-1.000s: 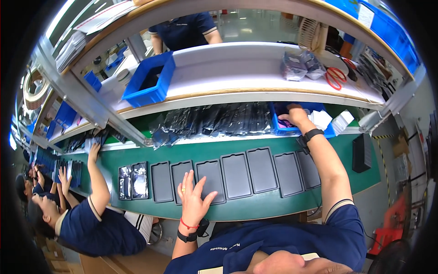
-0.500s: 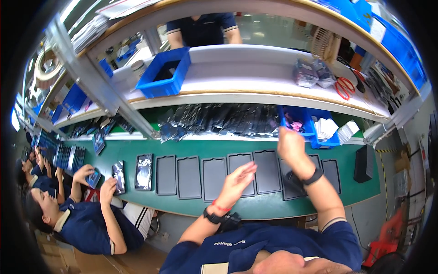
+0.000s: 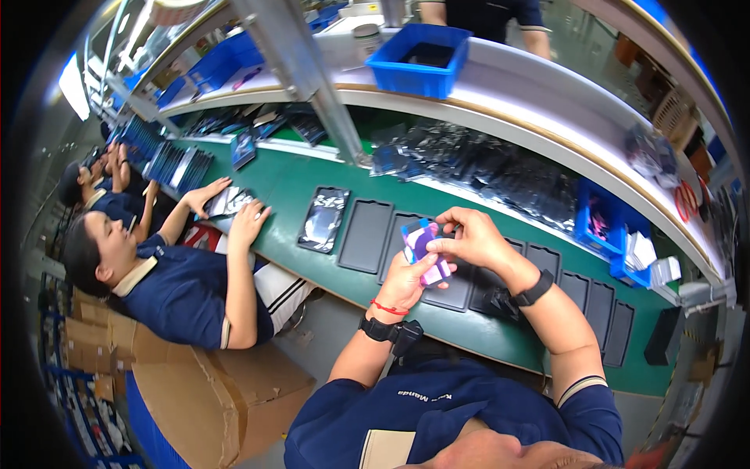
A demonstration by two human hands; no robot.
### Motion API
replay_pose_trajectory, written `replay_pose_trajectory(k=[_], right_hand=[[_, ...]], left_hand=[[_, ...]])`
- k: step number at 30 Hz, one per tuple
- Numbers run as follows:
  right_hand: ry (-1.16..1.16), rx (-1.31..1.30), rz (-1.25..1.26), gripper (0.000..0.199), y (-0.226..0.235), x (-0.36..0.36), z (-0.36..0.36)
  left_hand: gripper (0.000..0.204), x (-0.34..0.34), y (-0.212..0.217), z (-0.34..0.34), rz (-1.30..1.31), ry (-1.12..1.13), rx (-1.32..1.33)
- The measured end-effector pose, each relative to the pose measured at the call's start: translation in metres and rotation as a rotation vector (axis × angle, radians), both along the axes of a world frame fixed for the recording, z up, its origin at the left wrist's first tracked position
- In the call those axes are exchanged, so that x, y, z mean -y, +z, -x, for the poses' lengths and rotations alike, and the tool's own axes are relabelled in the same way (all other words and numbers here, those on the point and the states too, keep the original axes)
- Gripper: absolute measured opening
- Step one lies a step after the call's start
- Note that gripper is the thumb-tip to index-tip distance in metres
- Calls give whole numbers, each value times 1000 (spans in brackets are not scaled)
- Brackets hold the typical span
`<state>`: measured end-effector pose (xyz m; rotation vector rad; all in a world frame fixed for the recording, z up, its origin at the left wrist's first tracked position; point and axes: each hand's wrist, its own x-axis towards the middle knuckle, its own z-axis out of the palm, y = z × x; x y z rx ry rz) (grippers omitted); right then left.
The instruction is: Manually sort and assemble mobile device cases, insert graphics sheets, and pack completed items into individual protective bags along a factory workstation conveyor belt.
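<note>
My left hand (image 3: 402, 283) is closed around a few flat purple, pink and blue printed pieces (image 3: 424, 244), held up over the row of trays. Fingers of my right hand (image 3: 478, 241) pinch the upper edge of the same pieces. Whether they are cards or small packets I cannot make out. Below my hands runs a line of shallow dark grey trays (image 3: 366, 234). One tray under my right wrist holds a crumpled black item (image 3: 498, 301). At the left end, another tray carries a shiny dark packet (image 3: 324, 219).
Beyond the trays stand a blue bin (image 3: 598, 223) with pink pieces and a blue bin (image 3: 637, 262) with white cards. Black plastic bags (image 3: 484, 160) lie beneath the shelf (image 3: 516, 86). At left, a co-worker's hands (image 3: 234, 209) touch a shiny packet. A black block (image 3: 664, 336) stands far right.
The view has turned left. My right hand has come back from the blue bin and meets my left hand, which was open and now holds printed pieces. The co-worker's hands have come together on a packet.
</note>
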<state>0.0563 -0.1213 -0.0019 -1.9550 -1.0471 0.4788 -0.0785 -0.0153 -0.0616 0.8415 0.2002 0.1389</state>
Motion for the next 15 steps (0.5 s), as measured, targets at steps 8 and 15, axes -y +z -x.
replay_pose_trajectory(k=[8, 15], right_hand=[[208, -373, -37, 20, -46, -97, 20], [227, -380, 48, 15, -45, -136, 40]], left_hand=[[36, -53, -14, 52, -3, 238, -35], [29, -81, -22, 76, -176, 453, -98]])
